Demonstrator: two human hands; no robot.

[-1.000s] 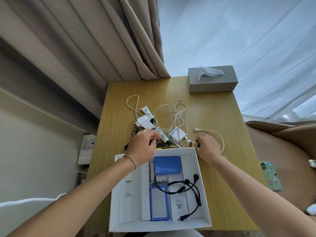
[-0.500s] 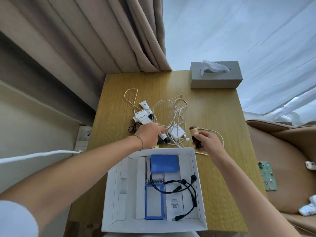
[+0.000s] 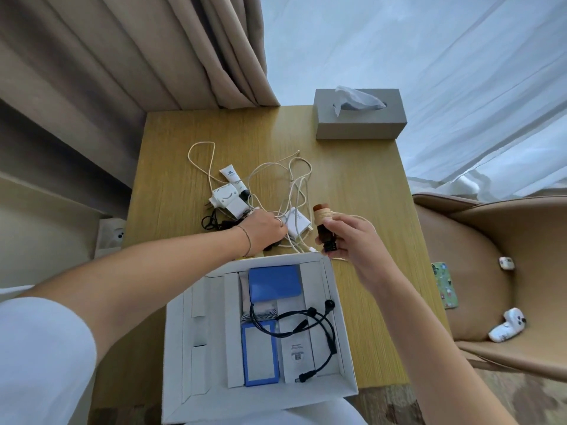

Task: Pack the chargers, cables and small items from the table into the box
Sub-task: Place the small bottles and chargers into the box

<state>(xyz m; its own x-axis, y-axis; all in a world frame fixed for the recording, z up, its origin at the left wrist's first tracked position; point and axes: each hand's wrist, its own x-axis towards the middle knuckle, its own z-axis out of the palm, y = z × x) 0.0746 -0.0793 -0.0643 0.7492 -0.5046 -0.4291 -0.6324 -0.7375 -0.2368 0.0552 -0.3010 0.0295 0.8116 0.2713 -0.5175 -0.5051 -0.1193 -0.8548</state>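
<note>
1. The white box (image 3: 334,289) sits open at the 6 o'clock edge of the wooden surface (image 3: 362,185). Inside lie a blue case (image 3: 274,285), a blue card holder (image 3: 260,354) and a black cable (image 3: 322,326).
2. Just past the box's far rim, at 12 o'clock from it, the left hand (image 3: 265,230) rests palm down on the pile of cords; its fingers curl under, and what they grip, if anything, is hidden, so I cannot tell.
3. At 1 o'clock from the box, the right hand (image 3: 352,237) holds a small brown bottle (image 3: 324,225) off the surface, pinched between thumb and fingers, black cap toward the box.
4. Between the hands lies a white charger (image 3: 298,224), touching the left hand's fingers, with white cables (image 3: 291,179) looping away toward 12 o'clock.
5. At 11 o'clock from the left hand sit a white plug adapter (image 3: 225,197) and a white tube (image 3: 233,177).
6. A grey tissue box (image 3: 360,122) stands at the far 1 o'clock corner.
</note>
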